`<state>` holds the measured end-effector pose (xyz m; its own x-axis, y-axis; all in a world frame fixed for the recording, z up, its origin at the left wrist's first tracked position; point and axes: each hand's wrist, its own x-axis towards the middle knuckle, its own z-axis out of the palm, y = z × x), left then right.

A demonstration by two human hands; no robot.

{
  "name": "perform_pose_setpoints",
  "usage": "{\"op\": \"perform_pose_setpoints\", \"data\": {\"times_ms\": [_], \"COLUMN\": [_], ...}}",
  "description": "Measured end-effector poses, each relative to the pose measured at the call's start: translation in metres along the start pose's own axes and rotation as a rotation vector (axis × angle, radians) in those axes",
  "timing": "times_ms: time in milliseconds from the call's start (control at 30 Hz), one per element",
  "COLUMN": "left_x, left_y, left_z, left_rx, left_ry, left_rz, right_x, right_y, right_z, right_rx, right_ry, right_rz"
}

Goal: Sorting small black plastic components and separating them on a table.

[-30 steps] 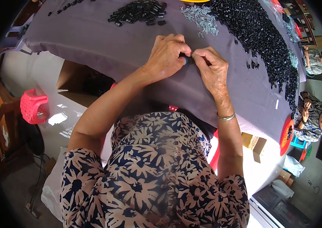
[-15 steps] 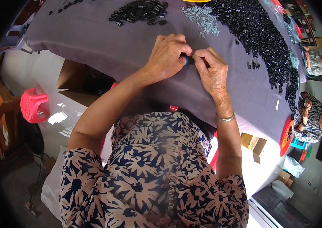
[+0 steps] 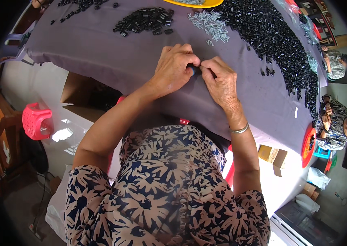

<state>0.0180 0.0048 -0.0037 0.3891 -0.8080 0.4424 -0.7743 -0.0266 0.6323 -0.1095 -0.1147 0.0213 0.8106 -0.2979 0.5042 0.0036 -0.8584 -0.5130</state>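
Note:
My left hand (image 3: 174, 67) and my right hand (image 3: 221, 81) meet above the grey-purple tablecloth (image 3: 112, 57), near the table's front edge. Both are closed in a pinch, fingertips almost touching. What lies between them is small, dark and mostly hidden by the fingers. A bit of blue shows at the left fingers; I cannot tell what it belongs to. Beyond the left hand lies a pile of small black plastic parts (image 3: 144, 20). Farther off, beyond the right hand, is a heap of small clear or silvery pieces (image 3: 211, 25).
A large spread of small black parts (image 3: 271, 41) runs down the table's right side. A yellow dish (image 3: 210, 4) stands at the far edge, a red-orange tray (image 3: 308, 147) at the right. A pink stool (image 3: 37, 121) and open cardboard box (image 3: 77, 90) are left below. Two people sit at far right.
The view has shifted slightly, so the table things sit a little lower and farther left. My hands stay pinched together, and the dark thing between them shows less.

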Motion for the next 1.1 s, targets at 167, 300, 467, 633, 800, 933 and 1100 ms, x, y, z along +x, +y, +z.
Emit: {"op": "perform_pose_setpoints", "data": {"times_ms": [167, 300, 467, 633, 800, 933, 1100], "left_x": [-0.001, -0.001, 0.001, 0.002, 0.000, 0.002, 0.000], "left_y": [-0.001, -0.005, -0.001, 0.007, 0.016, 0.017, 0.017], "left_z": [0.003, 0.004, -0.001, -0.001, 0.013, 0.012, 0.012], "left_rx": [0.001, 0.018, 0.000, -0.025, -0.061, -0.057, -0.047], "left_ry": [0.007, -0.002, -0.015, -0.005, -0.016, -0.033, -0.042], "left_rz": [0.021, 0.028, 0.013, -0.001, 0.060, 0.024, 0.038], "right_x": [-0.001, -0.003, -0.007, -0.022, -0.015, 0.006, 0.031], "right_y": [0.002, 0.005, -0.004, 0.045, 0.088, 0.111, 0.135], "right_z": [0.001, 0.006, -0.005, -0.041, -0.084, -0.080, -0.073], "right_rx": [-0.024, 0.009, 0.241, 0.070, -0.165, -0.167, -0.322], "right_ry": [-0.003, 0.023, 0.100, 0.250, 0.236, 0.221, 0.165], "right_rz": [-0.043, -0.042, 0.227, 0.266, 0.401, 0.360, 0.355]}}
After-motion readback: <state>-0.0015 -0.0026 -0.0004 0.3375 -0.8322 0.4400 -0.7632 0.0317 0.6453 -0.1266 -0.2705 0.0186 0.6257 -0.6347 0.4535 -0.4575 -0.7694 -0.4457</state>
